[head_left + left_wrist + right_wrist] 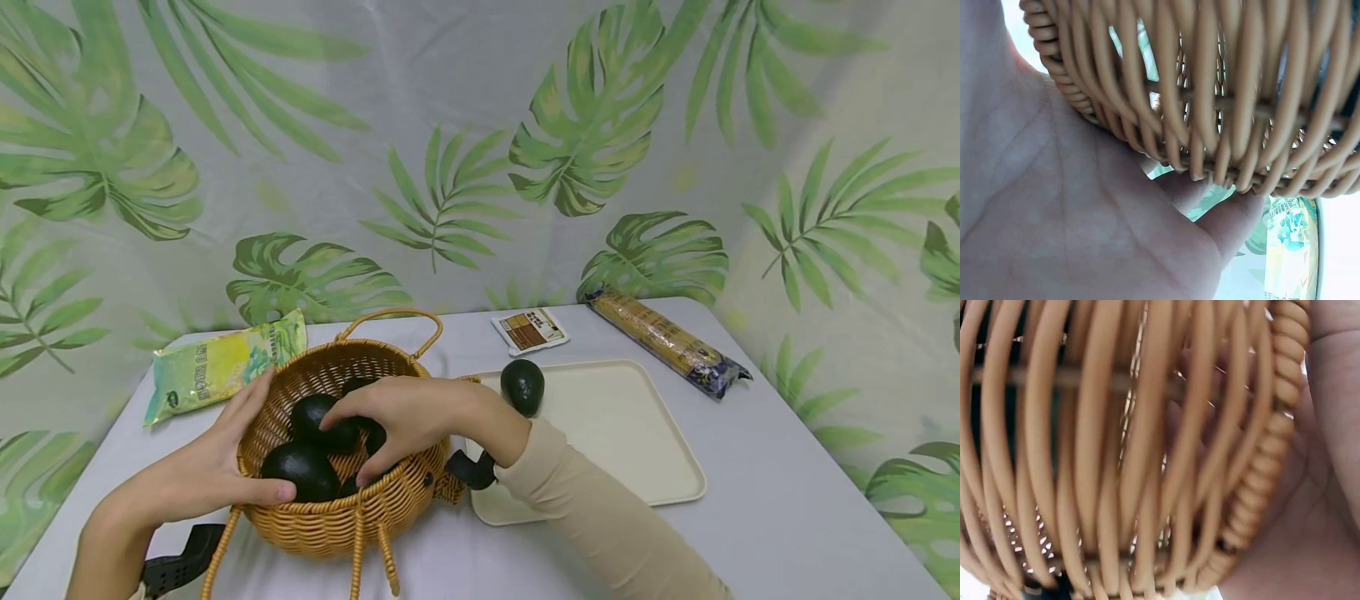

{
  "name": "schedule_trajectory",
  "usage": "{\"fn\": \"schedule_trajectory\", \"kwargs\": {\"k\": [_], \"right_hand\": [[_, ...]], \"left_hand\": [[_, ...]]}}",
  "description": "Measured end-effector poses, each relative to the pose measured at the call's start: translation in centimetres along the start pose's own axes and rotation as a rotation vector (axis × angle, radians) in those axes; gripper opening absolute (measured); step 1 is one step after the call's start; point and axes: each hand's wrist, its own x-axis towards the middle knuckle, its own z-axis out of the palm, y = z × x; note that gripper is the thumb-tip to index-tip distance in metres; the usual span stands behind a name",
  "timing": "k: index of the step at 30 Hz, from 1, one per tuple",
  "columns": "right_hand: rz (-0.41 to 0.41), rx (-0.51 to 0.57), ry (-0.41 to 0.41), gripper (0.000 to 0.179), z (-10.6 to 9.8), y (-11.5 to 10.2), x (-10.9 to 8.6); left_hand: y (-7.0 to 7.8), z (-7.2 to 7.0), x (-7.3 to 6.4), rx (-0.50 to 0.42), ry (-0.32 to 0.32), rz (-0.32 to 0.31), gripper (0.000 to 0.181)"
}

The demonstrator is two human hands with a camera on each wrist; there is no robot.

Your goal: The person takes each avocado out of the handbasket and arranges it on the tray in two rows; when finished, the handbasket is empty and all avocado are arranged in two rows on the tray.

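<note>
A wicker basket (330, 533) holds several dark avocados (300, 472). On its left side my left hand (198, 471) grips the rim, thumb over the edge and fingers along the outside; the palm lies against the weave in the left wrist view. My right hand (405, 417) reaches in over the right rim, its thumb and fingers curved around a dark avocado (375, 438) that is partly hidden. The right wrist view shows mostly the basket weave (1097, 425), with that hand's palm beside the rim. Another avocado (522, 387) lies on the cream tray (615, 433).
A yellow-green packet (225, 367) lies behind the basket at left. At the back is a small brown-and-white sachet (531, 330). A long clear package (663, 340) with yellowish contents lies beyond the tray at right. The basket's handle (390, 312) stands up behind it.
</note>
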Motion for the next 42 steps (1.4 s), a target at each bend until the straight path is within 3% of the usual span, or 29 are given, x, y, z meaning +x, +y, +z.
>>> {"fn": "schedule_trajectory", "kwargs": {"k": [8,22,35,42], "right_hand": [[-0.005,-0.024,-0.080,0.065,0.5,-0.5,1.2],[0.101,-0.067,-0.207,0.059,0.7,-0.6,2.4],[0.133,-0.012,-0.306,0.039,1.3,-0.7,2.8],[0.189,-0.015,-0.348,0.045,1.2,-0.8,3.1]], "left_hand": [[-0.1,0.1,-0.1,0.009,-0.001,-0.008,0.126],[0.0,0.0,-0.1,0.005,0.004,-0.002,0.126],[-0.2,0.4,0.0,-0.006,0.010,-0.008,0.127],[0.0,0.0,0.0,-0.002,0.008,-0.005,0.127]]}}
